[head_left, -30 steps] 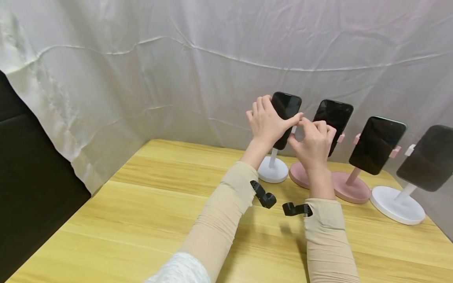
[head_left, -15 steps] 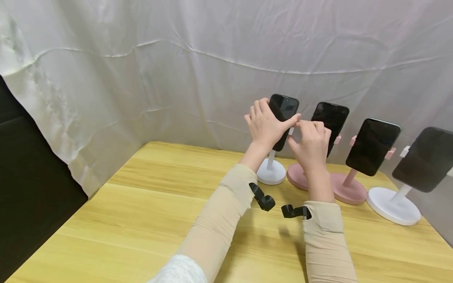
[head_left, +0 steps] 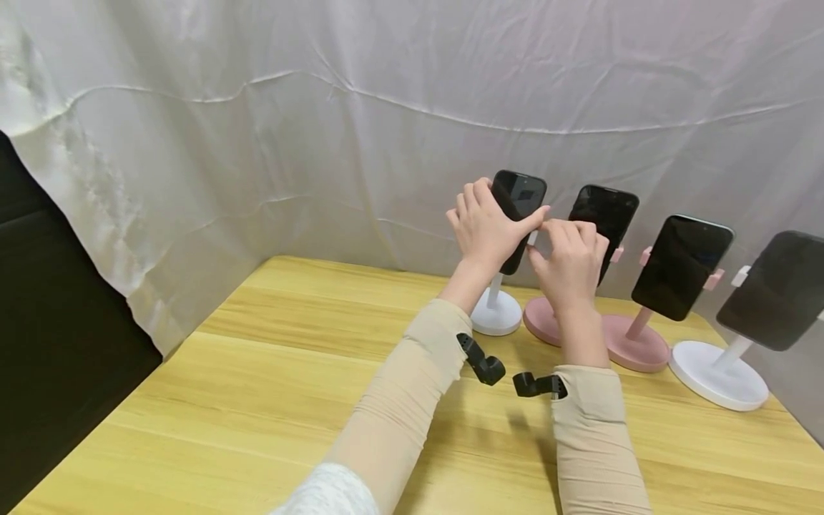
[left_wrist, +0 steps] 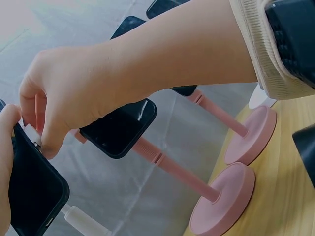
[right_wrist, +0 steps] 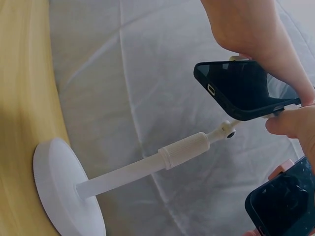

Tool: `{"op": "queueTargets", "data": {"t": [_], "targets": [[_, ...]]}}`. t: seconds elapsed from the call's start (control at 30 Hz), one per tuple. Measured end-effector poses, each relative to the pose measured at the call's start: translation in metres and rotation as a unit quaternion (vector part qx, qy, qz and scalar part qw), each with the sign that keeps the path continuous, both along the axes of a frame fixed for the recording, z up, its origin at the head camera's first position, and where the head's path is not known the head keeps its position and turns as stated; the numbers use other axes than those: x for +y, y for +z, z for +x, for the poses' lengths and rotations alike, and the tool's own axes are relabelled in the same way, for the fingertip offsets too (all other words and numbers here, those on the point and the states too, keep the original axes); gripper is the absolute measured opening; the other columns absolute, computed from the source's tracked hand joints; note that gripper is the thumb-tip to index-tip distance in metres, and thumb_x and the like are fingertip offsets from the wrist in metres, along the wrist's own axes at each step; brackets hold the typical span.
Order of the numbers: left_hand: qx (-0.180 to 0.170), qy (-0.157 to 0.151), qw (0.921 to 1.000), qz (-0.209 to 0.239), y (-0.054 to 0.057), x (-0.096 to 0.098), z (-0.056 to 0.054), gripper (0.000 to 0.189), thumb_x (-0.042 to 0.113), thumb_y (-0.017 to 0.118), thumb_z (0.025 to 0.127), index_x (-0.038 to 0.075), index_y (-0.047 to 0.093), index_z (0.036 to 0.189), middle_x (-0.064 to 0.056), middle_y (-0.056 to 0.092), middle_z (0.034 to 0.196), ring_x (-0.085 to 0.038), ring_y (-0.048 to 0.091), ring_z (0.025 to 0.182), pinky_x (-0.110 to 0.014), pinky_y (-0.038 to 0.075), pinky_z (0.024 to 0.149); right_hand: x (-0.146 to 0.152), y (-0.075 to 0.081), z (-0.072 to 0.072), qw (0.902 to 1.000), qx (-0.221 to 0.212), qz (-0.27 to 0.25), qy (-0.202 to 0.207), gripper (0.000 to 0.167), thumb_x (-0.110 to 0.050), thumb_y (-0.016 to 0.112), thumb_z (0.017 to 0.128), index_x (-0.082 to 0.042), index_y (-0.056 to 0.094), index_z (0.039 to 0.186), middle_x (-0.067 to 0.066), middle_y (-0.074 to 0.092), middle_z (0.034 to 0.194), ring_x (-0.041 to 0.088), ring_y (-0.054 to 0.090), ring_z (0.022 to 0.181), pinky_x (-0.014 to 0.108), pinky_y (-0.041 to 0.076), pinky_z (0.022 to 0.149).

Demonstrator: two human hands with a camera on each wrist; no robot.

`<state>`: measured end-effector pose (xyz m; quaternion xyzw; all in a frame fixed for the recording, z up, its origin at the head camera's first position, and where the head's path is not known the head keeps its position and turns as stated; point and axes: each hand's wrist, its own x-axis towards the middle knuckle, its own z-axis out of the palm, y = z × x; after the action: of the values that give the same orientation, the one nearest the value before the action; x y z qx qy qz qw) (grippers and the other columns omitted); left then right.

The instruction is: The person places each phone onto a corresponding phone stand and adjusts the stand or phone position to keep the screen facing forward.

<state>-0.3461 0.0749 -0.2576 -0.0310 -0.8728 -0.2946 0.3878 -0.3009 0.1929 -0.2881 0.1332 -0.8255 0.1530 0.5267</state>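
A black smartphone (head_left: 518,192) sits upright on a white phone stand (head_left: 496,316) at the back of the table. Across its screen lies my left hand (head_left: 484,225), fingers round the far left edge and thumb stretched to the right edge, gripping it. My right hand (head_left: 569,259) pinches the stand's small white clamp arm (left_wrist: 32,133) at the phone's right edge, with thumb and curled fingers. Seen from the right wrist, the phone's lower end with its charging port (right_wrist: 211,89) points toward the stand's ribbed white pole (right_wrist: 184,150). The left clamp is mostly hidden behind the left hand.
To the right stand two pink stands (head_left: 636,345), each with a black phone (head_left: 682,266) clamped in it. Another white stand (head_left: 719,373) with a dark phone (head_left: 772,290) is at the far right. A pale curtain (head_left: 386,143) hangs right behind the wooden table (head_left: 257,400).
The view has shifted very slightly. Both hands keep their places at the phone and the clamp.
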Motion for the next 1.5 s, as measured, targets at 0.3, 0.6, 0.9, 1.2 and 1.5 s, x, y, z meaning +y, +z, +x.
{"op": "queueTargets", "data": {"t": [0.3,0.6,0.9,1.2,1.5], "targets": [[0.002,0.001,1.0,0.003,0.0004,0.0018,0.0005,0.093,0.086,0.054,0.069,0.017,0.039,0.13,0.003,0.049,0.12,-0.013,0.045,0.102,-0.033,0.036,0.083,-0.0002,0.0007,-0.0008,0.9999,-0.002,-0.011,0.004,0.024,-0.005,0.076,0.08,0.002,0.068,0.101,0.02,0.07,0.099,0.036,0.05,0.099,0.055,0.033,0.091],[-0.006,0.01,0.9999,0.0,0.0007,0.0019,0.0013,0.094,0.087,0.054,0.068,0.017,0.039,0.131,0.003,0.049,0.12,-0.014,0.045,0.104,-0.034,0.037,0.085,-0.0011,0.0011,-0.0015,0.9998,-0.001,-0.016,0.011,0.024,-0.005,0.077,0.079,0.002,0.069,0.101,0.02,0.071,0.099,0.036,0.05,0.098,0.055,0.032,0.091],[-0.013,0.012,0.9998,-0.002,0.0011,0.0008,0.0018,0.096,0.087,0.054,0.068,0.017,0.038,0.132,0.003,0.048,0.121,-0.014,0.045,0.105,-0.035,0.037,0.085,-0.0022,0.0023,-0.0015,0.9997,-0.003,-0.018,0.018,0.023,-0.004,0.076,0.08,0.002,0.069,0.101,0.021,0.071,0.097,0.036,0.05,0.098,0.055,0.032,0.091],[-0.017,0.013,0.9998,-0.003,0.0007,0.0015,0.0039,0.097,0.087,0.053,0.068,0.017,0.037,0.134,0.002,0.049,0.121,-0.014,0.045,0.106,-0.035,0.037,0.087,-0.0017,0.0025,-0.0015,0.9997,0.003,-0.021,0.013,0.023,-0.005,0.077,0.08,0.002,0.07,0.101,0.021,0.071,0.095,0.036,0.05,0.096,0.055,0.032,0.09],[-0.028,0.012,0.9995,-0.001,0.0011,0.0056,0.0043,0.096,0.088,0.05,0.07,0.018,0.035,0.134,0.002,0.047,0.12,-0.014,0.044,0.107,-0.035,0.037,0.087,0.0015,0.0036,-0.0005,0.9997,0.0,-0.024,0.006,0.023,-0.005,0.076,0.081,0.002,0.07,0.101,0.021,0.071,0.097,0.036,0.05,0.097,0.055,0.032,0.091]]}}
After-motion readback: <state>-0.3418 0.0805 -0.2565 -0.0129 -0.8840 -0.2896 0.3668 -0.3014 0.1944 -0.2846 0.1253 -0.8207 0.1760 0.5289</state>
